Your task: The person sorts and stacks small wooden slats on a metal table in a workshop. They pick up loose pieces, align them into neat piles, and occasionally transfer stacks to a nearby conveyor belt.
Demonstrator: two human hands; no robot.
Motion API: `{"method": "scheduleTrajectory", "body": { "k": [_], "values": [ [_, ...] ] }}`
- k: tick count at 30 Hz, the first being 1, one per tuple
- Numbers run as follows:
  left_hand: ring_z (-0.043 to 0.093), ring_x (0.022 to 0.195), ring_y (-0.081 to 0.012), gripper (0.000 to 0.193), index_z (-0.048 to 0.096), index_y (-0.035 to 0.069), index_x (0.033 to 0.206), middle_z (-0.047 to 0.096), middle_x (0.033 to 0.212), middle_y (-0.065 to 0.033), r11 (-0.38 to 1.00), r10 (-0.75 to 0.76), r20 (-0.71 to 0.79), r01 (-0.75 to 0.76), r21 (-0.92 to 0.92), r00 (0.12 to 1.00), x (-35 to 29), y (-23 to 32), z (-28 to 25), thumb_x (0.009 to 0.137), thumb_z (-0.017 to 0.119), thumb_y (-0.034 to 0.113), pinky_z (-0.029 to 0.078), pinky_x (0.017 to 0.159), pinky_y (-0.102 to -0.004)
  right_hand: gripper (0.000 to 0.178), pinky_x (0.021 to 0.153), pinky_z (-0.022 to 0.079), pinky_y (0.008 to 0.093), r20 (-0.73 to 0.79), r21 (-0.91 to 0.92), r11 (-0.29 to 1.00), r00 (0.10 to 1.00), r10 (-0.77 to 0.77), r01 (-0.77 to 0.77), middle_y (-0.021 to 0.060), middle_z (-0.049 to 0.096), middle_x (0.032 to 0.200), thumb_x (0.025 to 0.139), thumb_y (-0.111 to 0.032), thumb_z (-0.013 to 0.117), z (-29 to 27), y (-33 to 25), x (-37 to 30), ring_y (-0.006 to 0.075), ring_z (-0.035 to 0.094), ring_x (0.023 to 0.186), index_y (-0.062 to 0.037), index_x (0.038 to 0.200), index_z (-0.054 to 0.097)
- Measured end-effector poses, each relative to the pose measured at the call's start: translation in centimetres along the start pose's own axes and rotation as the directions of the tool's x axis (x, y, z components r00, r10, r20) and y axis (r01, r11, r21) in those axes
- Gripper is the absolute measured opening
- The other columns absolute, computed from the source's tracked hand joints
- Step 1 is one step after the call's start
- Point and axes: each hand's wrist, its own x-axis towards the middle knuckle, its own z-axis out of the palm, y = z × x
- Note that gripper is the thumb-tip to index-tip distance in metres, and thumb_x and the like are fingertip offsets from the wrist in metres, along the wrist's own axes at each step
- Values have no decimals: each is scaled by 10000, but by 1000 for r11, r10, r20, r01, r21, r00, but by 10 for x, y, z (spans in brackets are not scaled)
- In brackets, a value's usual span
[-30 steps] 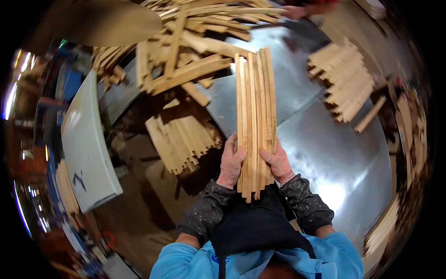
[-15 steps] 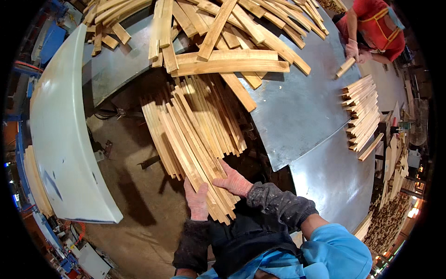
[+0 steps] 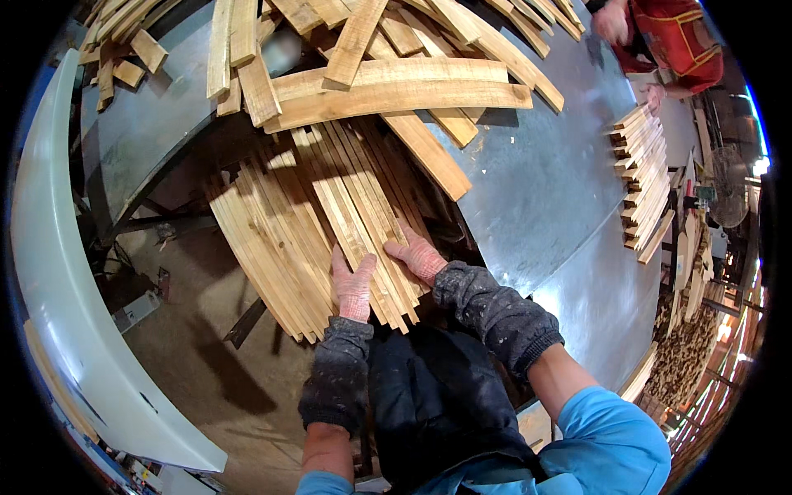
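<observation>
A bundle of long, narrow wooden strips (image 3: 356, 216) lies between my hands, its near ends pointing at my body. My left hand (image 3: 353, 287), in a pinkish knit glove, grips the bundle's left side, thumb on top and the other fingers partly hidden. On the opposite side my right hand (image 3: 418, 256), gloved alike, clasps the strips with its thumb on top. Just left of the bundle, more wooden strips (image 3: 268, 247) lie side by side. What bears them underneath is mostly hidden.
Curved wooden boards (image 3: 404, 99) pile up beyond the strips on a grey metal table (image 3: 536, 190). A staggered stack of strips (image 3: 645, 186) stands at right, where a co-worker in red (image 3: 676, 41) reaches in. A pale curved panel (image 3: 74, 280) rises at left.
My hands and the bundle have moved forward, away from my body, and the bundle now lies among the other strips. The co-worker's hands have moved; the piece they held no longer shows there.
</observation>
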Motion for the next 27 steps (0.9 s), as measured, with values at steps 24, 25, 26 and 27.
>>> {"method": "scheduleTrajectory", "body": {
  "k": [24, 25, 26, 27],
  "values": [
    [460, 1488, -425, 980, 370, -61, 1620, 452, 1615, -295, 829, -94, -26, 93, 551, 995, 36, -25, -2, 864, 849, 338, 381, 1228, -419, 370, 851, 592, 532, -249, -887, 431, 958, -143, -166, 187, 762, 1061, 1019, -386, 601, -6, 28, -35, 419, 739, 1016, -39, 1149, 610],
    [461, 1487, -424, 981, 368, -63, 1619, 451, 1615, -295, 827, -65, -36, 74, 557, 997, 33, -21, -1, 862, 848, 334, 382, 1229, -422, 332, 806, 590, 541, -232, -885, 441, 963, -134, -152, 191, 754, 991, 1046, -354, 561, -10, 46, -26, 414, 746, 974, -38, 1136, 606],
    [462, 1487, -423, 981, 365, -65, 1619, 451, 1615, -295, 822, -38, -33, 50, 567, 999, 27, -15, 8, 861, 846, 331, 382, 1229, -425, 317, 762, 586, 538, -267, -831, 530, 957, -113, -169, 194, 747, 951, 1035, -336, 566, -10, 66, -20, 398, 748, 926, -34, 1126, 605],
    [501, 1440, -412, 946, 364, -68, 1617, 490, 1578, -283, 863, -38, -8, 37, 504, 999, 24, -17, 8, 878, 827, 299, 403, 1213, -434, 303, 719, 583, 536, -311, -769, 610, 946, -92, -193, 196, 741, 912, 1024, -318, 571, -6, 80, -16, 381, 750, 878, -31, 1116, 604]
  ]
}}
